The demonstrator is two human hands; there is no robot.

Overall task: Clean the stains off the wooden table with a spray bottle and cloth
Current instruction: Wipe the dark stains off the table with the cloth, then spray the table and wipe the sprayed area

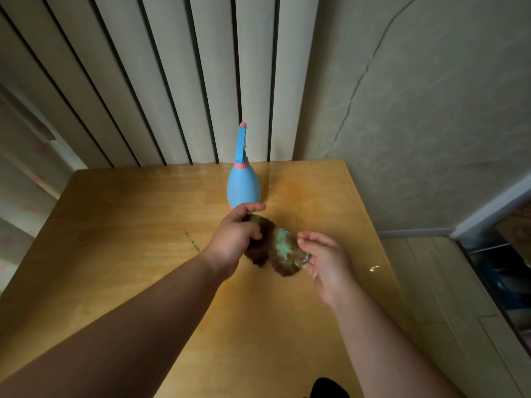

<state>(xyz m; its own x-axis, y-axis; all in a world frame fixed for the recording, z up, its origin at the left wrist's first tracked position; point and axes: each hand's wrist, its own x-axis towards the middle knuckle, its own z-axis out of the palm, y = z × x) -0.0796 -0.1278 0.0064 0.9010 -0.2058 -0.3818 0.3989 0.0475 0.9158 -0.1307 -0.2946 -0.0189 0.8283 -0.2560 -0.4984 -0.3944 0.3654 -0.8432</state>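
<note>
I am holding the cloth [273, 248] between both hands, just on my side of the spray bottle [243, 182] and above the wooden desk [138, 214]. The cloth is looking crumpled and bunched — dark brown and fuzzy over most of it, with a pale turquoise patch showing on the side facing me. My left hand [232, 239] is gripping its end nearest the bottle, fingers [253, 208] curled over the top edge. My right hand [327, 265] is pinching the other end, palm turned up, the fingertips closing on the turquoise part.

The spray bottle is standing upright on the desk, close to the far edge, its base partly hidden behind my left hand. It is a rounded light-blue body with a pink collar, a blue trigger head and a pink nozzle tip.

To the right of the bottle a darker, orange-brown stain [298, 193] is showing on the desk top. To the bottle's left and nearer me, a short line of green specks [192, 242] is lying on the wood — beside my left wrist.
</note>
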